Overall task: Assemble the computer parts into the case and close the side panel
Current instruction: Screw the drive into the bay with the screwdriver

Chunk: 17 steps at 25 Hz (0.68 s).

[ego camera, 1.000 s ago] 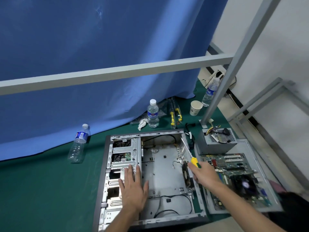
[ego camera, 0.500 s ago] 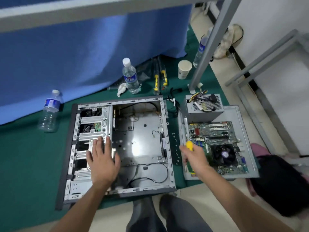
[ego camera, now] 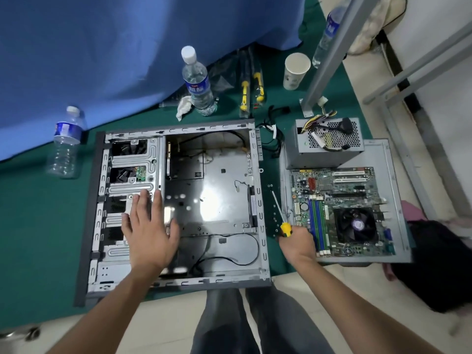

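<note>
Open grey steel computer case (ego camera: 212, 200) lies on its side on the green floor mat (ego camera: 38, 226), near the mat's front edge, cavity bare apart from loose black leads. My left hand (ego camera: 146, 231) rests flat on the drive-bay cage, fingers straight and spread, holding nothing. My right hand (ego camera: 297, 242) has its grip curled round the yellow-handled screwdriver (ego camera: 281, 215), shaft pointing away from me, just beside the case's right wall. The green motherboard with black fan cooler (ego camera: 342, 213) lies on the detached grey side panel (ego camera: 394, 200) at the mat's right edge, and the grey perforated power supply box (ego camera: 324, 144) sits at that panel's far end, wire bundle on top. Handling guess: the board is light, stiff, fragile; I'd take it by bare edges or the cooler block, never by the memory sticks or slots. The supply looks dense and heavy, smooth metal sides, so both hands on the flanks, not the wires. The panel is thin sheet, likely flexes, with sharp edges; lift it by the long sides once cleared. Screwdriver needs parking first.
</note>
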Each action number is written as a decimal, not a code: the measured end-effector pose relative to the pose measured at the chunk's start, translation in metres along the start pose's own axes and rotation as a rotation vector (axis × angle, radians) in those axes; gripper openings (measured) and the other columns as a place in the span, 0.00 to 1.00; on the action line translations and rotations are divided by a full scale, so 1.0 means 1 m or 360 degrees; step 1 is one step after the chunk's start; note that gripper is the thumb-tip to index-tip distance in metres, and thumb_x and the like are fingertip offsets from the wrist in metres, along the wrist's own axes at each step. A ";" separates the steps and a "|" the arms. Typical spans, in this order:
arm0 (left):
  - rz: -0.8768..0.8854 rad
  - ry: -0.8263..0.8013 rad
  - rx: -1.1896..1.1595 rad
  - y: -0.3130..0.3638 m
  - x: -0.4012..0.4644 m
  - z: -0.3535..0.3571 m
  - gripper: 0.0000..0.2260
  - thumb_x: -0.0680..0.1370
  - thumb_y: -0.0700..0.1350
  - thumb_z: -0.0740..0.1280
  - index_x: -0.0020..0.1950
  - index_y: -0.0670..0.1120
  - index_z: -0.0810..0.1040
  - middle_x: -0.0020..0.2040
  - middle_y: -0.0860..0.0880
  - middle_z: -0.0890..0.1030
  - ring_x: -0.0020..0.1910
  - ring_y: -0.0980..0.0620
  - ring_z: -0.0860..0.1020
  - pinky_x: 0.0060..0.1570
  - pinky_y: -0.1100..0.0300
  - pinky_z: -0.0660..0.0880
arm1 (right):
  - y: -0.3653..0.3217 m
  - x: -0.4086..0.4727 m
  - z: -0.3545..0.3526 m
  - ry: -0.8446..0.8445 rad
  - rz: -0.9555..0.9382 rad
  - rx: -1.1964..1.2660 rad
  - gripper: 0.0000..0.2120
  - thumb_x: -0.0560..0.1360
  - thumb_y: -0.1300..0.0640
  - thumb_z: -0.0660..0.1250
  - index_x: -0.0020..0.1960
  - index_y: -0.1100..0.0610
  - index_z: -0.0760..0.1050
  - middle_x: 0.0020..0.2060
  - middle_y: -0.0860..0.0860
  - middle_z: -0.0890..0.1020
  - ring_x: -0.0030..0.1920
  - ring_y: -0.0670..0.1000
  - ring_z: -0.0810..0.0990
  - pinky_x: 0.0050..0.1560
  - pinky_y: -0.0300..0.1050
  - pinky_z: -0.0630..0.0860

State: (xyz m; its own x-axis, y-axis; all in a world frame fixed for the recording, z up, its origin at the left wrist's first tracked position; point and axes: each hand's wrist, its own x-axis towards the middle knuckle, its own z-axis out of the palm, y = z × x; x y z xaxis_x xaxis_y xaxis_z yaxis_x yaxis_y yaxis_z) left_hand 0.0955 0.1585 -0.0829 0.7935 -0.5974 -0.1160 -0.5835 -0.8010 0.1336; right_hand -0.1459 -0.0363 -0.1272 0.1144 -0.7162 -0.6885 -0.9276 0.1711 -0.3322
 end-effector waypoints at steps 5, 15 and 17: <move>-0.0004 0.0030 -0.0035 0.002 -0.002 -0.001 0.33 0.75 0.57 0.53 0.79 0.47 0.58 0.79 0.42 0.57 0.79 0.45 0.50 0.74 0.39 0.49 | 0.001 0.005 0.013 0.0153 0.0021 -0.0036 0.11 0.74 0.54 0.73 0.36 0.51 0.75 0.28 0.47 0.76 0.31 0.49 0.77 0.27 0.36 0.63; -0.0005 0.0010 -0.0032 0.002 -0.002 -0.002 0.33 0.76 0.57 0.54 0.79 0.47 0.57 0.80 0.43 0.55 0.79 0.46 0.48 0.75 0.40 0.48 | 0.001 0.009 0.007 0.0178 -0.0099 0.0085 0.10 0.78 0.53 0.69 0.40 0.57 0.76 0.29 0.50 0.76 0.29 0.48 0.74 0.28 0.39 0.66; -0.0002 0.0003 -0.0035 0.002 -0.003 -0.004 0.33 0.76 0.58 0.53 0.80 0.47 0.57 0.80 0.43 0.54 0.79 0.46 0.48 0.75 0.40 0.47 | -0.003 0.003 -0.002 0.0168 -0.0139 0.0217 0.11 0.78 0.51 0.69 0.44 0.59 0.78 0.31 0.54 0.79 0.31 0.53 0.77 0.32 0.44 0.73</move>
State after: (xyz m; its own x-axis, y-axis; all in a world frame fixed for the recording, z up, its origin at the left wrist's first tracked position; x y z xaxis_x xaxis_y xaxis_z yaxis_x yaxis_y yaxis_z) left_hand 0.0929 0.1591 -0.0788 0.7945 -0.5964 -0.1141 -0.5787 -0.8006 0.1552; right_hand -0.1431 -0.0400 -0.1268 0.1476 -0.7980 -0.5843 -0.8582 0.1903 -0.4767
